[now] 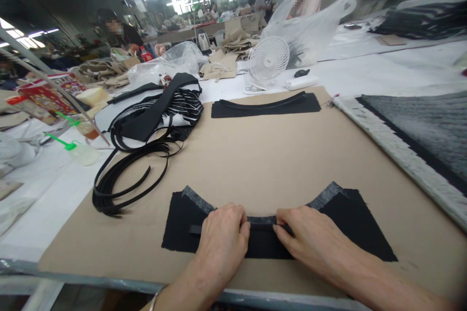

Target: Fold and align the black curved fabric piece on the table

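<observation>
A flat black fabric piece point(270, 250) lies at the front of the tan board, its curved upper edge bordered by a grey speckled band point(323, 199). My left hand point(225, 233) and my right hand point(306, 233) rest on it, a short gap apart. Between them runs a narrow black strip point(261, 227) just below the grey band, and its left end shows past my left hand. Both hands pinch this strip between thumb and curled fingers. How far it extends beneath my right hand is hidden.
A second black piece point(266, 107) lies farther back on the tan board point(237, 155). Coiled black strips point(109, 189) and striped black pieces point(182, 107) are at left. Green-tipped bottles point(83, 153), a white fan point(269, 58) and stacked grey fabric point(430, 126) surround the board. People sit beyond.
</observation>
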Tool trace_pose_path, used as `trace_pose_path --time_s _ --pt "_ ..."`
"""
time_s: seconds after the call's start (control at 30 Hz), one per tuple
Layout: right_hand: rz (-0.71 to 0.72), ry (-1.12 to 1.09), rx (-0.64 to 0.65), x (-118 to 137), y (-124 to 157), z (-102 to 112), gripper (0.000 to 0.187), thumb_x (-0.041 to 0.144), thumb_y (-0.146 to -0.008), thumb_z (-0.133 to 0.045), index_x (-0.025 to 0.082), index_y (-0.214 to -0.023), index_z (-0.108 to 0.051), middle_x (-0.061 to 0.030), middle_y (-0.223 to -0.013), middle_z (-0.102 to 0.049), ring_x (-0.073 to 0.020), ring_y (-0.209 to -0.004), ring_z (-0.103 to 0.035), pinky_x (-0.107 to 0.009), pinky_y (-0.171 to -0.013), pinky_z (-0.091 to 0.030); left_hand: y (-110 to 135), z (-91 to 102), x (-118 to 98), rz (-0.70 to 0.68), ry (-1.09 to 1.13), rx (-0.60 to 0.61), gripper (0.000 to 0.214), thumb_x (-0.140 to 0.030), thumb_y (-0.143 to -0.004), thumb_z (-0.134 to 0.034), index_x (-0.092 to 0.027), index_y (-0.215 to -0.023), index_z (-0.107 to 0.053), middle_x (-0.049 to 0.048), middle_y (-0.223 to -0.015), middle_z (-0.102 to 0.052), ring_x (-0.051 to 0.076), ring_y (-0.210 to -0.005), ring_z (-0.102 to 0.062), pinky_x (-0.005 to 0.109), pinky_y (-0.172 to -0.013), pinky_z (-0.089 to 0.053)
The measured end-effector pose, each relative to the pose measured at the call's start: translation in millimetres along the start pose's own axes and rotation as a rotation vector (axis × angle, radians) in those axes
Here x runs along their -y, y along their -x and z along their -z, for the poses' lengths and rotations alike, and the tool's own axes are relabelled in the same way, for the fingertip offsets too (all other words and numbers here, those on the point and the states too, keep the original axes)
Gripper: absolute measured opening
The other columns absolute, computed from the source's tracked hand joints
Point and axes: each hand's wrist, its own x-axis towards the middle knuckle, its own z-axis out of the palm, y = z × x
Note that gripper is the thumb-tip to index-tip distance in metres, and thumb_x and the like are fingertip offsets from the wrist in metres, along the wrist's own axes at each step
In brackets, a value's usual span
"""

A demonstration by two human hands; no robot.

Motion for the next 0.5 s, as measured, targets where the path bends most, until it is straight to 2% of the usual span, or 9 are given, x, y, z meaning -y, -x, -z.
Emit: trace_pose_path --time_s 0.5 --pt "0.007 0.028 -0.022 -0.2 -0.5 -3.3 0.026 0.023 -0.086 -0.045 0.02 -0.071 -0.066 -0.009 -0.072 -0.07 -0.0275 -0.071 -0.067 -0.031 -0.054 -0.033 -0.7 -2.5 -1.4 -0.001 -0.073 -0.012 0.015 -0.022 -0.085 -0.053 -0.021 -0.072 -0.061 -0.0006 -0.076 -0.067 0.017 -0.072 -0.063 0.026 -0.06 -0.032"
